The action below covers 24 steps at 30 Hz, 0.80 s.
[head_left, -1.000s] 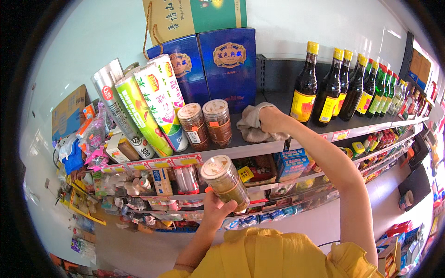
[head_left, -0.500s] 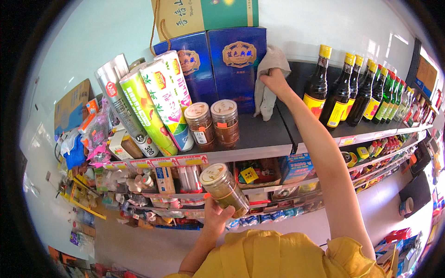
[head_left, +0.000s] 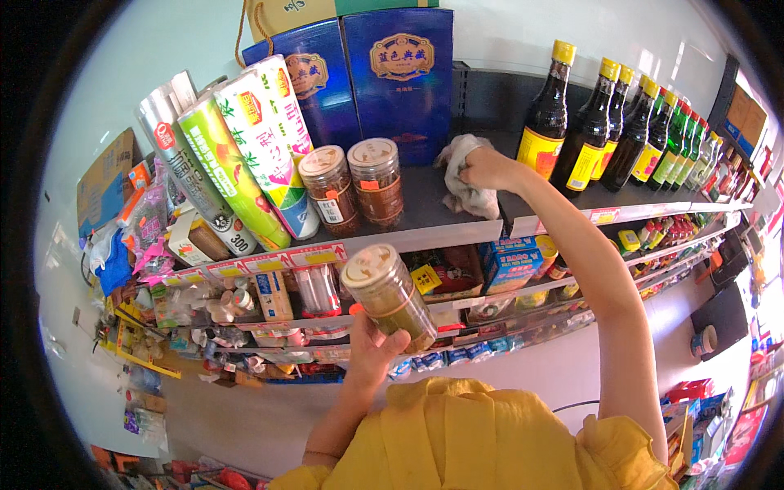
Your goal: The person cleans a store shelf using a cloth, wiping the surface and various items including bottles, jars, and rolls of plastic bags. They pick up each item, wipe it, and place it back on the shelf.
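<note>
My left hand [head_left: 374, 355] is wrapped round the lower part of a clear plastic jar [head_left: 390, 298] with a pale lid and greenish-brown contents. The jar is tilted and held in front of the shelf edge. At the top shelf, my right hand [head_left: 490, 169] is closed on a crumpled grey-white cloth [head_left: 469, 188], which lies against the dark shelf surface near its front edge. Left of the cloth stand two similar jars with reddish-brown contents, a labelled jar [head_left: 329, 192] and another jar [head_left: 377, 184], side by side and upright.
Tall blue gift boxes [head_left: 398, 90] stand behind the jars. Long wrap rolls [head_left: 233, 171] lean at the left. Dark bottles with yellow caps [head_left: 545, 114] line the shelf to the right. Lower shelves hold packets, including a blue box [head_left: 510, 265].
My right hand has drawn the cloth from beside the blue boxes down and nearer to the shelf's front edge, where it is bunched up. The left hand still grips the jar.
</note>
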Tool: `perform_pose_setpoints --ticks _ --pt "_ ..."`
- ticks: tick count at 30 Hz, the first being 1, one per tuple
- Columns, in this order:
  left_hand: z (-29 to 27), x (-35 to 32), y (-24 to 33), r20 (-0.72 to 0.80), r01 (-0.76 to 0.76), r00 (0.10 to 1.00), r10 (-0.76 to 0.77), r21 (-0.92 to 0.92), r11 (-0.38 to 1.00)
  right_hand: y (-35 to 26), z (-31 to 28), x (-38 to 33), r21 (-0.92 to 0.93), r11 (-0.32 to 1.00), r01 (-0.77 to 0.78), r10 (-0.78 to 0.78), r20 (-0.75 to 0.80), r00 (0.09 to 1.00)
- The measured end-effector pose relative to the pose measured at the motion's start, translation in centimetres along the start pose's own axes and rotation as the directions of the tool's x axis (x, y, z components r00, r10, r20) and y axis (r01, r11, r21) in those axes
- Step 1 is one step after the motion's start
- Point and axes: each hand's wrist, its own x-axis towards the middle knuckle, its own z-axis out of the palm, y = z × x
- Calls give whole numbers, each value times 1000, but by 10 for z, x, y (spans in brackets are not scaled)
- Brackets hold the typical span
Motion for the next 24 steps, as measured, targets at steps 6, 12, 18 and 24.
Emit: perform_pose_setpoints --ticks 6,12,18,24 --pt "35 55 24 203 -149 970 133 68 986 -34 -32 -73 452 882 -135 172 -40 984" --pt "75 113 36 263 -284 931 254 83 955 11 -31 -162 815 423 395 -102 -391 915" --pt "90 198 -4 228 -355 934 275 672 650 10 38 -209 690 709 -145 81 125 989" --pt "94 211 -20 254 -289 957 138 852 436 10 93 -226 567 805 -175 109 149 983"
